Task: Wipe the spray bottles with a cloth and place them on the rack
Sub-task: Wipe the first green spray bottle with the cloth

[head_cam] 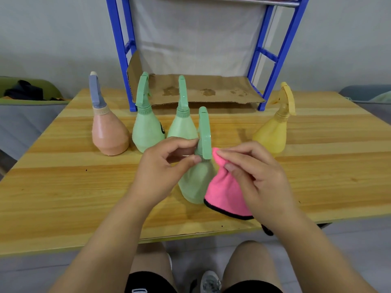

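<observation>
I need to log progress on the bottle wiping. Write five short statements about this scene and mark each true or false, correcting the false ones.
1. The left hand grips a green spray bottle at its neck. True.
2. The right hand pinches a cloth that is blue. False: it is pink with a black edge.
3. Five spray bottles are in view. True.
4. One bottle already stands on the rack. False: its cardboard shelf holds none; all are on the table.
5. The yellow bottle stands furthest left. False: it is furthest right; the peach bottle is furthest left.
</observation>
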The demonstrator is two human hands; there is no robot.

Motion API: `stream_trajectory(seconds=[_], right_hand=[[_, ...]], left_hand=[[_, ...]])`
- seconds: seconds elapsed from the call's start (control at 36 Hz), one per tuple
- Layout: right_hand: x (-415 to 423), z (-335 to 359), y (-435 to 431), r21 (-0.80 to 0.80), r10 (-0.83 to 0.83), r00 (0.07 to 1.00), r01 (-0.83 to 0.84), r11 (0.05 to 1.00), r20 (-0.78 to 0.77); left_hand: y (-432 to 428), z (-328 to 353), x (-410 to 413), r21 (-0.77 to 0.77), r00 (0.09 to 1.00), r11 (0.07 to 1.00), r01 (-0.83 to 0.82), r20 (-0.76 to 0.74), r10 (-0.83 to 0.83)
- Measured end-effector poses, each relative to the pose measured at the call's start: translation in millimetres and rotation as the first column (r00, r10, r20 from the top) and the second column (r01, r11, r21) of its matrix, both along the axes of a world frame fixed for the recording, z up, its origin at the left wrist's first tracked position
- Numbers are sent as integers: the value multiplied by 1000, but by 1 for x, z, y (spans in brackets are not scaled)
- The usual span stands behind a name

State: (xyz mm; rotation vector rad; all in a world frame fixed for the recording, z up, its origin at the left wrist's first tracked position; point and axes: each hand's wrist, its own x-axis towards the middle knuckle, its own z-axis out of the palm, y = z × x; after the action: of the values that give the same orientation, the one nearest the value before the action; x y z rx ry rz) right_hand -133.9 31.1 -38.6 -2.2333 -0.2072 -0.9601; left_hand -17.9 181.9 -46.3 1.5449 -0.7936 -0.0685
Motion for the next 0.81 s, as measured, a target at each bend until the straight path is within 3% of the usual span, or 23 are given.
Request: stream_trajectory(seconds=[0.14, 0.28, 0.53, 0.64, 0.81], right_hand=[[-2, -9, 7, 275, -95, 989, 123, 954, -115], [8, -22, 19, 476, -100, 989, 141, 868, -112], [18, -40, 32, 482, -194, 972, 235, 844, -134], [18, -45, 26, 366, -163, 962, 235, 901, -217], [18, -54, 22, 247, -92, 936, 183, 952, -339]], left_hand=[[5, -14, 1, 88, 997, 996, 28, -79, -21], [8, -28, 1, 169, 976, 975, 141, -188, -108], [5, -35, 1, 179, 962, 962, 206, -216, -166], [0, -36, 0, 221, 972, 966, 133, -217, -84], [-5, -35, -2, 191, 978, 973, 127, -185, -91]])
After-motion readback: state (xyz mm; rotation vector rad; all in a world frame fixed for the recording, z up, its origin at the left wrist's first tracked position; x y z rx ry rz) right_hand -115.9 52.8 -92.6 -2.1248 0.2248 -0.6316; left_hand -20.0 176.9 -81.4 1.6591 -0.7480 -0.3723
